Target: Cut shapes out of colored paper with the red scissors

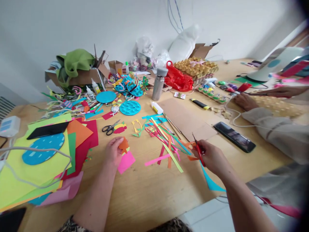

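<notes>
My left hand (115, 149) pinches a small orange paper piece (124, 145) just above a pink paper piece (126, 161) on the table. In my right hand (209, 156) are red-handled scissors (199, 151), their blades pointing up and away from me. Orange paper scraps (190, 149) lie beside the blades, and a blue paper strip (211, 180) runs below that hand. Between my hands spread many thin coloured paper strips (169, 141). Black scissors (110, 128) rest beyond my left hand, next to red and yellow cut shapes (120, 127).
Coloured sheets (45, 174) pile up at left. Farther back stand a metal bottle (159, 85), a red plastic bag (180, 79) and egg trays (196, 67). A phone (234, 136) lies at right, near another person's hands (245, 101) and sleeve.
</notes>
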Motion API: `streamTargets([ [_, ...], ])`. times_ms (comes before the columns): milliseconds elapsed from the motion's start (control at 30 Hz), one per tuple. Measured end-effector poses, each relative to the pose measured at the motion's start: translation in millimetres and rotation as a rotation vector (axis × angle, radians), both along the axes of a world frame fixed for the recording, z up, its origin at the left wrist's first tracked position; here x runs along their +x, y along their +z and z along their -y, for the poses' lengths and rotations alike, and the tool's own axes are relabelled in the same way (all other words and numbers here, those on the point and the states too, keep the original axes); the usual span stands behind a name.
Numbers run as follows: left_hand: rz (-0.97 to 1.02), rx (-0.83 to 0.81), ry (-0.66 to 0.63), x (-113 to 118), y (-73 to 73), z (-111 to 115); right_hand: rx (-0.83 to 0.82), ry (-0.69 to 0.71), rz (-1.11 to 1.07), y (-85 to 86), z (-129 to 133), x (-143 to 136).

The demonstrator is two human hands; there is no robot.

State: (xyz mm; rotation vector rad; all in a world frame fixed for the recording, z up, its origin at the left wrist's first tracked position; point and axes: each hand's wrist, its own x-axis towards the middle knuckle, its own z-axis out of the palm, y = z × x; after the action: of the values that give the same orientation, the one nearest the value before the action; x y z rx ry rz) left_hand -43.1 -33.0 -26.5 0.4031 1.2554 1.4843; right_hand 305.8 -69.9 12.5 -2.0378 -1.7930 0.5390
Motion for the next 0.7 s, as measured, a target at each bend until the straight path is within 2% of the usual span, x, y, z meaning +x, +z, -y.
streamTargets([
  [233,-0.004,0.033,0.020,-1.2,-1.3,-0.5,0.016,-0.004,0.048,5.8,-4.0,10.3],
  [500,-0.017,0.013,0.024,-0.7,-4.4,-1.4,-0.171,0.067,0.213,-5.2,4.4,14.4],
  [700,-0.006,-0.009,0.029,0.8,-1.2,-0.1,-0.142,0.063,0.233,-6.1,6.7,19.8],
])
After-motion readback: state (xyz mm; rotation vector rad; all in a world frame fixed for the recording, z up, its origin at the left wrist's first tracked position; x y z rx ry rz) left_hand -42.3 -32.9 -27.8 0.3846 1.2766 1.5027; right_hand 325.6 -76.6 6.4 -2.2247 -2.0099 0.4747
